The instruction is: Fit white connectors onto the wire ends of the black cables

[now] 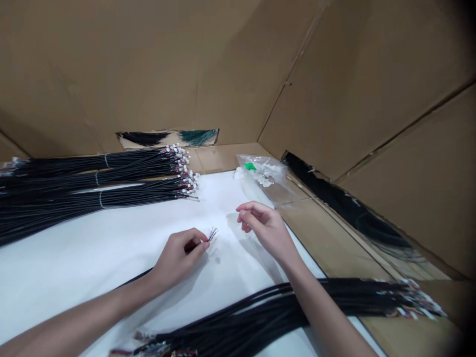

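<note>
1. Cardboard walls [159, 69] rise at the back and right of my view, bounding the work area.
2. I see the white tabletop [141, 228] in front of them; its right edge runs diagonally past my right hand [238, 212], with brown cardboard beyond. I have a strip of white surface between my two hands, and a wider stretch between my left hand [207, 243] and the far bundles.
3. One near bundle [256, 312] of black cables sweeps across the bottom and over the tabletop's right edge onto the cardboard. My right forearm passes above it.
4. Three far bundles [100, 173] of black cables lie side by side at the far left, tied with pale bands, their white connectors pointing towards the middle.
5. A clear plastic bag [266, 171] with white pieces and a green label [250, 166] sits at the far right corner, across the tabletop's edge, just beyond my right hand.
6. My right hand is raised, fingers loosely curled, thumb near forefinger; I cannot tell whether anything small is between them.
7. My left hand pinches a cable [136, 279] near its end, around the middle of the tabletop.
8. Thin wires [212, 234] fan out past my left fingertips, pointing up and right.
</note>
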`<state>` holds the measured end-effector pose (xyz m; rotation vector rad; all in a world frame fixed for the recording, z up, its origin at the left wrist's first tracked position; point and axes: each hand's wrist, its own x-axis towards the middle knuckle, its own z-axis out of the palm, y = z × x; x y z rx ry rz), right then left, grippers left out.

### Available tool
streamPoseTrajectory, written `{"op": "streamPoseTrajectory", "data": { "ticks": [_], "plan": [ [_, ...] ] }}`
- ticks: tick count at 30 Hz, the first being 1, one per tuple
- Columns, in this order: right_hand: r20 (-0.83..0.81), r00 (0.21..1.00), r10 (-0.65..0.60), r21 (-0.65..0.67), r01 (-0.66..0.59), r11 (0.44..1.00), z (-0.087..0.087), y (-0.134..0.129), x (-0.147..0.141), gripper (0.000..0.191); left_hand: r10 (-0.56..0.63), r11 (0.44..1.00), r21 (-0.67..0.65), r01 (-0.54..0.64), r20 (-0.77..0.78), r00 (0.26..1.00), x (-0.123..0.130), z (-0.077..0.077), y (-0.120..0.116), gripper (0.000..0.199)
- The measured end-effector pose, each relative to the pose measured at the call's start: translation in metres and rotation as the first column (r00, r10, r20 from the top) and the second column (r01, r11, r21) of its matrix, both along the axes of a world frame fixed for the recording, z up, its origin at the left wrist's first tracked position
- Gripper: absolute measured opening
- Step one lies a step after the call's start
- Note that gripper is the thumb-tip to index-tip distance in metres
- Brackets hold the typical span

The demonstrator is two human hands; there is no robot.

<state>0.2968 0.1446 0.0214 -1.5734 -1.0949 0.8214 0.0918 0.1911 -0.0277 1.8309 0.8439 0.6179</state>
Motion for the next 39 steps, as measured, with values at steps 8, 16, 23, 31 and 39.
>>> {"op": "streamPoseTrajectory", "data": {
  "ticks": [8, 16, 23, 31, 39],
  "plan": [
    [0.06, 0.985, 0.163, -0.135, -0.153, 0.979, -0.006, -0.005, -0.015, 0.017, 0.022, 0.995, -0.103, -0.02, 0.018, 1.0, -0.001, -0.001, 0.002, 0.015],
    [-0.013, 0.96, 0.28, -0.241, -0.275, 0.931, -0.018, -0.005, -0.019, 0.019, -0.011, 0.999, -0.041, 0.013, 0.045, 0.999, -0.003, 0.003, 0.001, 0.01],
    [-0.212, 0.927, 0.31, -0.264, -0.36, 0.895, -0.013, -0.007, -0.018, 0.018, -0.081, 0.991, 0.116, 0.071, 0.08, 0.994, -0.005, 0.008, 0.003, 0.014],
    [-0.248, 0.914, 0.32, -0.228, -0.376, 0.898, -0.007, -0.008, -0.021, 0.02, -0.166, 0.969, 0.192, 0.155, 0.044, 0.985, -0.005, 0.006, 0.006, 0.024],
    [0.059, 0.929, 0.366, -0.148, -0.355, 0.923, -0.007, -0.011, -0.023, 0.014, -0.197, 0.972, 0.124, 0.198, -0.022, 0.98, -0.004, 0.008, 0.005, 0.018]
  ]
}}
